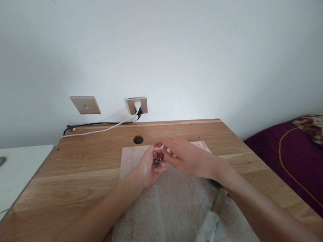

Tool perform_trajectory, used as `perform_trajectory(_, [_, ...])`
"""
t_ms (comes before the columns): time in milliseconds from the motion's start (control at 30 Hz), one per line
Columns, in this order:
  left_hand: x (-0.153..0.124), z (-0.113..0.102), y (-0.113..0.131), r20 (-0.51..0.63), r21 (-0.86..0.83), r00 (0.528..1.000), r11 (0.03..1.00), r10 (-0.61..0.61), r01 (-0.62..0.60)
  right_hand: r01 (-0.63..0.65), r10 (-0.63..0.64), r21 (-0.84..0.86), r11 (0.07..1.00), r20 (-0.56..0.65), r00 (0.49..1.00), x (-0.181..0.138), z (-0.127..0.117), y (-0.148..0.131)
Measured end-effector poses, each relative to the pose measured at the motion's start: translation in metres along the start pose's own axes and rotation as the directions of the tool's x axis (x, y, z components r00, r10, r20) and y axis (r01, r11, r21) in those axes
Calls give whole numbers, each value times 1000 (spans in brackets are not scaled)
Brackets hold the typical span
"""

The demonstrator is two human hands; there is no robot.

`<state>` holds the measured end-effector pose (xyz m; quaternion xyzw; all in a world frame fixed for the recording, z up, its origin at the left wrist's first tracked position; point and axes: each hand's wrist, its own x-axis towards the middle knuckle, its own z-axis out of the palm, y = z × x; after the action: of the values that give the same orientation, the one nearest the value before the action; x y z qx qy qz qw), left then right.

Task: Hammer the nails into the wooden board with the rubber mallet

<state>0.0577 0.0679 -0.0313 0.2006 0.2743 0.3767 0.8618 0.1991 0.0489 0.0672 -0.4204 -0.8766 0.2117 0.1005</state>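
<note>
My left hand (150,168) is cupped, palm up, around a small pile of metal screws (157,159), too small to make out singly. Over it, my right hand (183,154) reaches in from the right with its fingers bent down to the pile. Its fingertips are partly hidden, so what they pinch does not show. Both hands are above a pale wooden board (165,213). Under my right forearm lies what looks like a hammer (209,226), its handle wrapped in something whitish and its dark head mostly covered by the arm.
The board rests on a wooden table (81,181) with a round cable hole (138,140). White and black cables (105,130) run along its back edge to a wall socket (137,106). A white surface (22,177) stands left; purple bedding (294,165) lies right.
</note>
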Motion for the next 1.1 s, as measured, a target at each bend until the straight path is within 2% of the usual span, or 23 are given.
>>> perform_trajectory(100, [-2, 0, 6, -4, -44, 1000, 999, 12, -13, -6, 15, 58, 998, -162, 987, -11, -4, 8])
perform_trajectory(200, [-7, 7, 10, -8, -61, 1000, 998, 5, -5, -39, 77, 127, 991, -310, 948, -23, -10, 12])
perform_trajectory(300, [-18, 20, 15, 10, -48, 999, 998, -46, 46, -74, 144, 179, 981, -415, 898, -34, -15, 15])
perform_trajectory(367, [-26, 30, 18, 16, -74, 1000, 997, 8, -6, -76, 162, 200, 977, -461, 872, -39, -18, 16])
perform_trajectory(400, [-30, 34, 19, 11, -96, 999, 995, 40, -39, -73, 165, 207, 976, -473, 866, -42, -18, 18])
perform_trajectory(533, [-36, 44, 11, 1, -111, 998, 991, -69, 69, -76, 173, 209, 975, -493, 853, -50, -18, 23])
perform_trajectory(700, [-34, 44, -3, -23, -93, 995, 991, -99, 96, -74, 168, 203, 976, -502, 848, -58, -15, 28])
perform_trajectory(833, [-34, 42, -5, -33, -77, 997, 995, -72, 69, -79, 176, 209, 975, -504, 846, -60, -13, 30])
perform_trajectory(1100, [-31, 39, -31, -68, 201, 996, 976, -66, 78, -116, 220, 235, 965, -484, 847, -62, -8, 28])
